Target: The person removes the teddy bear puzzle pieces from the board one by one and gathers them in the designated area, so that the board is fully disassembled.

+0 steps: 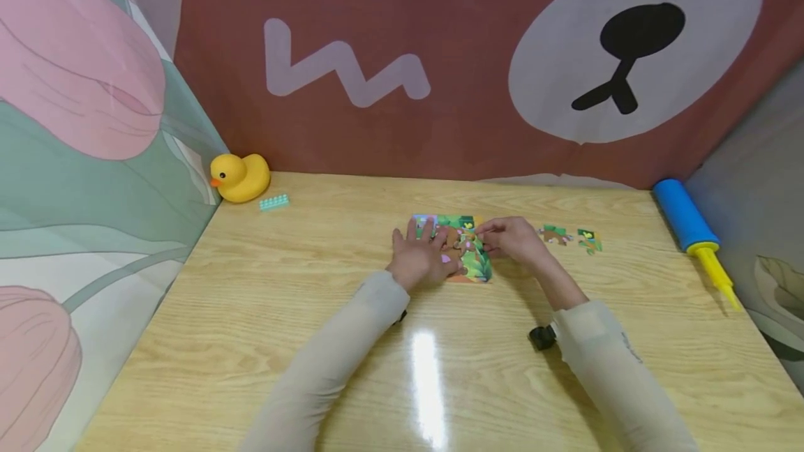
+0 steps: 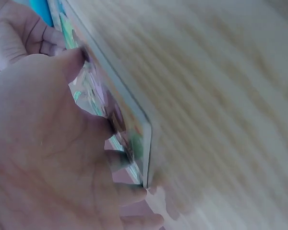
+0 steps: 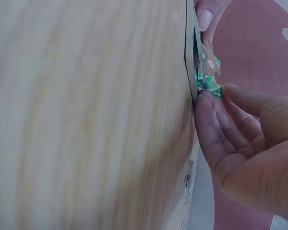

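A jigsaw puzzle with a green and brown animal picture lies on the table ahead. My left hand rests on its left part with the fingers spread, covering some of the picture. In the left wrist view, the thumb and fingertips press along the puzzle's upper face near its edge. At the puzzle's right side, my right hand pinches a puzzle piece between thumb and fingers. That piece, green with a brown figure, stands tilted up from the board in the right wrist view.
Two groups of loose puzzle pieces, a brown one and a green one, lie right of the puzzle. A yellow rubber duck and a mint toy brick sit at the back left. A blue and yellow pump lies by the right edge.
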Action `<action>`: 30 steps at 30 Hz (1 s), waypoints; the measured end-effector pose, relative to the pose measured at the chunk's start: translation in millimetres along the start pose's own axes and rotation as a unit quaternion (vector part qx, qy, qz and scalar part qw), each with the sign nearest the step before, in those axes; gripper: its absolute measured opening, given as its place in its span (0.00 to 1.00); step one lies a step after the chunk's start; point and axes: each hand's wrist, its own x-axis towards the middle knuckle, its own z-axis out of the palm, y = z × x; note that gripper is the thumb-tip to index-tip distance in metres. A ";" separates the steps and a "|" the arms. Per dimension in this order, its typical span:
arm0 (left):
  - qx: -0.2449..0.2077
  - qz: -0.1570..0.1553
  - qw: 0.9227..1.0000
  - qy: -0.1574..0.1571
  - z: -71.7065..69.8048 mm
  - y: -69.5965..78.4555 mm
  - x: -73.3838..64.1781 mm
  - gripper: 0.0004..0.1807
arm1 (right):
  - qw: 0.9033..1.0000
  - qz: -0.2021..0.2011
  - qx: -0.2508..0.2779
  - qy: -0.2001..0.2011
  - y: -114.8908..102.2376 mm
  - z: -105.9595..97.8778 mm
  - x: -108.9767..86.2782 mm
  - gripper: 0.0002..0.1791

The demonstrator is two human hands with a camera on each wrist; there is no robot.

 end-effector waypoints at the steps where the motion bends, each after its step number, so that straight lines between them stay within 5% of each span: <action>1: 0.002 -0.002 1.000 0.000 -0.2 0.7 0.0 0.47 | 1.000 -0.002 -0.001 -0.001 -0.2 -0.1 0.2 0.17; 18: -0.024 -0.007 1.000 0.005 3.8 2.5 2.3 0.50 | 1.000 -0.005 -0.021 0.011 6.4 3.2 5.9 0.15; 30: -0.008 -0.009 1.000 0.000 2.5 3.0 4.8 0.52 | 1.000 0.019 0.020 0.009 6.4 2.8 11.6 0.16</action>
